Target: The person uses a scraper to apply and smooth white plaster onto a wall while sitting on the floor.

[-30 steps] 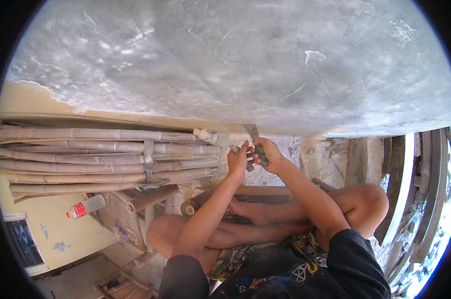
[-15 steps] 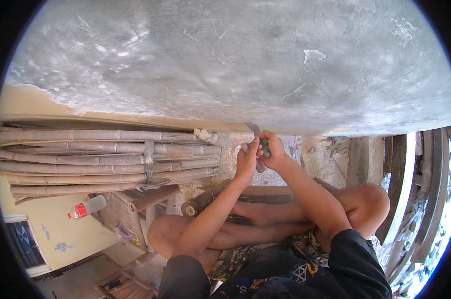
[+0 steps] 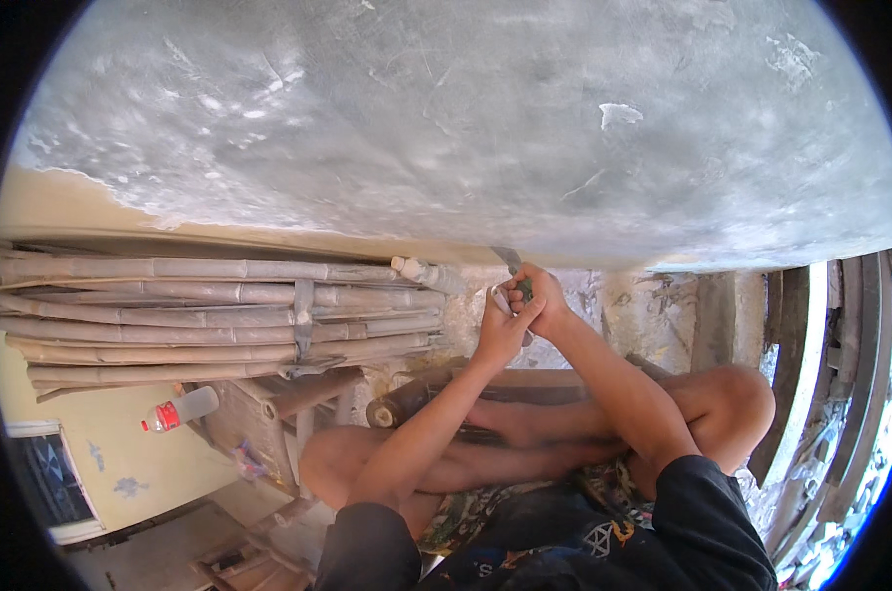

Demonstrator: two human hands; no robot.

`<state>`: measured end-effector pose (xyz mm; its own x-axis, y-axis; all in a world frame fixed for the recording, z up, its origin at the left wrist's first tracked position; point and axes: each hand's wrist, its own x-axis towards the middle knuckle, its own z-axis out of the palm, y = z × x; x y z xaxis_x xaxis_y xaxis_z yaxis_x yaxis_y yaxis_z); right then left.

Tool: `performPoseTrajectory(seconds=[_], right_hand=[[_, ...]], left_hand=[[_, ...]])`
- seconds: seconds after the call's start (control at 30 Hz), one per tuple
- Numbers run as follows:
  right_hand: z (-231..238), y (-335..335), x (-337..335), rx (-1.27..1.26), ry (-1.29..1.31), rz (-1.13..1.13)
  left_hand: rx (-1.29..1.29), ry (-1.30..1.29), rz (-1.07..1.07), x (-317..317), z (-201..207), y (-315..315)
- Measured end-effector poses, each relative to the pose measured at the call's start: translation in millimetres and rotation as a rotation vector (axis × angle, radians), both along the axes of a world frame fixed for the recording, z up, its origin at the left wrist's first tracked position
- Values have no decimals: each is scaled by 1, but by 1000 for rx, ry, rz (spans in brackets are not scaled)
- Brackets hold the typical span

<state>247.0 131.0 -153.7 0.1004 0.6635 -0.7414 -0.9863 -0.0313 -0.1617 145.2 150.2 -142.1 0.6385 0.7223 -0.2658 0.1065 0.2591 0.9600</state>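
Observation:
My right hand (image 3: 547, 298) is closed around the green handle of a scraper (image 3: 507, 258). The scraper's flat grey blade points up and reaches the lower edge of the grey wall (image 3: 416, 128). Pressed close beside it, my left hand (image 3: 505, 333) is closed on a slim greyish object (image 3: 502, 298) whose kind I cannot make out. The fingers of both hands meet and partly cover the handle. Pale patches and flaked spots mark the wall; a strip of yellow paint (image 3: 67, 202) shows along its lower left.
Bundled bamboo poles (image 3: 200, 294) lie at the left, with a dusty whitish bottle (image 3: 424, 273) by their right end. A red-labelled plastic bottle (image 3: 180, 410) is near a bamboo bench (image 3: 269, 424). Wooden beams (image 3: 840, 364) stand at the right. My crossed legs are below my hands.
My left hand has shifted slightly right and its thumb now lies across toward my right hand. The scraper blade has moved a little right and down along the wall's edge.

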Motion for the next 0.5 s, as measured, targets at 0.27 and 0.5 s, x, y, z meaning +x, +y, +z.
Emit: performPoseTrajectory(seconds=[0.27, 0.5], right_hand=[[10, -3, -5, 5, -116, 63], [-7, -2, -5, -8, 21, 40]], left_hand=[[51, 55, -67, -6, -11, 6], [-91, 115, -57, -7, -15, 3]])
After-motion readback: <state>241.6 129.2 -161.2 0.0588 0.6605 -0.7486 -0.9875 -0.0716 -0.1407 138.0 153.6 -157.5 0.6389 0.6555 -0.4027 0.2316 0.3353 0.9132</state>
